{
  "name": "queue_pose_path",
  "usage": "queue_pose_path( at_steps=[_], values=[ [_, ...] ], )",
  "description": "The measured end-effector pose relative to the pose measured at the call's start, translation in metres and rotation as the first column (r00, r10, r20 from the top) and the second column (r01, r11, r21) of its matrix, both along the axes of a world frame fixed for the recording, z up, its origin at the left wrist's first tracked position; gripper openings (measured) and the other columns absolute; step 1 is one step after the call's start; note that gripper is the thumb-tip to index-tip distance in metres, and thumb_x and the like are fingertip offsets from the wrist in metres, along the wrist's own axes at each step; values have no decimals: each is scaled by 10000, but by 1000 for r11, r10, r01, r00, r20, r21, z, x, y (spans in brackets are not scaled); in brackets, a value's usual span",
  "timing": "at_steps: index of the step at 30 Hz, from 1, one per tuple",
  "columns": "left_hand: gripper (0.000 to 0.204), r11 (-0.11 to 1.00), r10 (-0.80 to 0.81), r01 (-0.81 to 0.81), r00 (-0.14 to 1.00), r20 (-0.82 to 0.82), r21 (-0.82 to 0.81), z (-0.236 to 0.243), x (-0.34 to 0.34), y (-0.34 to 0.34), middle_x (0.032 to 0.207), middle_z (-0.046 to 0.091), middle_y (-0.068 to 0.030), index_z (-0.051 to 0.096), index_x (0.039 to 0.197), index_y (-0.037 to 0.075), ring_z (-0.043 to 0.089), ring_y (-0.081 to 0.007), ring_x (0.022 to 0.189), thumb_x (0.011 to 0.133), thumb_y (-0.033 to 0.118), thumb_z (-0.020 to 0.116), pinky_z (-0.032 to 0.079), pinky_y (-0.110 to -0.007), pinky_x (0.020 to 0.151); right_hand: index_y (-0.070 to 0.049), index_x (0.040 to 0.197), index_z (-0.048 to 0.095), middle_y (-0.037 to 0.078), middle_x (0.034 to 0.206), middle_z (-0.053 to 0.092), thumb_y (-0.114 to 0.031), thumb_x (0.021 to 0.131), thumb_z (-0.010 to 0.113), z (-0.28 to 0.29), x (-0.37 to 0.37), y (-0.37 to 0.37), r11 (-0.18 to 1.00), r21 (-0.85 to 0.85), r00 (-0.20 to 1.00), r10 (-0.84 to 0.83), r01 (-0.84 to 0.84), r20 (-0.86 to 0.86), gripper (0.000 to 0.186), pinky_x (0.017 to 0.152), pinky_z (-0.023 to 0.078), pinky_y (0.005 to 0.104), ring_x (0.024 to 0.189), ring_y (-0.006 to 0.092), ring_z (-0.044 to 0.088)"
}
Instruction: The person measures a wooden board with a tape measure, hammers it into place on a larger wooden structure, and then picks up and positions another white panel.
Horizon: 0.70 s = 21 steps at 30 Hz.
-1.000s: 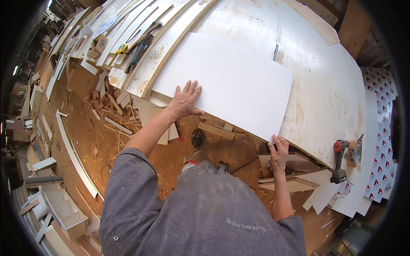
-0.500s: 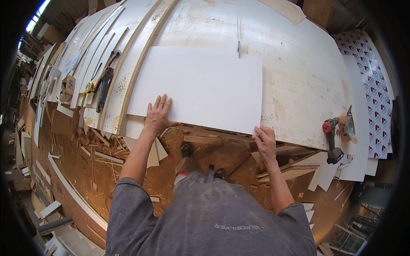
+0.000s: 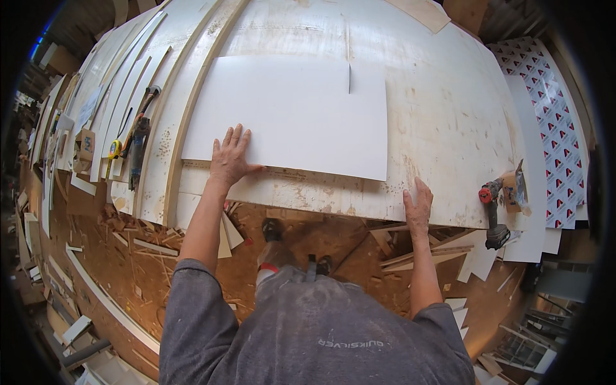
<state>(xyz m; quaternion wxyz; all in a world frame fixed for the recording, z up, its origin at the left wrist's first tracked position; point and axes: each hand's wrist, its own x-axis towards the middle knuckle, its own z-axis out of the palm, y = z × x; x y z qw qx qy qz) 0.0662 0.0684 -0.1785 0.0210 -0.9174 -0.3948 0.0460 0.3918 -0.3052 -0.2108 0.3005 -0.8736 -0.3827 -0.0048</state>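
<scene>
Left hand: fingers spread flat on the white board at its near edge, toward the left corner; nothing gripped. Right hand: empty, fingers loosely parted, off the board beyond its near right corner; contact with table cannot be told. Board ahead of both, long axis left–right, left end along strip; left hand nearer. Carton far left, box beside drill right; contents unclear.
</scene>
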Motion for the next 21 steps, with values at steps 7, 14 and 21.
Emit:
queue_pose_path(
  at_steps=[7,14,21],
  values=[
    [1095,1000,17,-17,1000,6,6,0,30,33,1562,301,-59,360,1476,207,265,-240,1449,597,730,748,282,-551,1153,11,1323,499,206,1305,502,-201,923,588,-11,5,-4,999,-14,993,-46,48,109,462,1053,352,451,1210,371,440],
    [1098,999,29,-29,1000,8,15,-1,50,56,1563,300,-47,355,1478,217,273,-235,1446,593,735,747,286,-539,1157,18,1314,510,210,1295,505,-203,926,580,-12,5,-2,997,-36,991,-64,69,119,452,1041,358,456,1207,372,441],
    [1101,999,37,-37,999,14,37,-1,74,76,1564,300,-37,356,1477,220,275,-220,1446,590,753,734,291,-526,1159,22,1312,513,213,1291,506,-213,927,579,-14,7,-4,996,-51,986,-67,76,151,455,1038,362,456,1194,373,453]
  ],
)
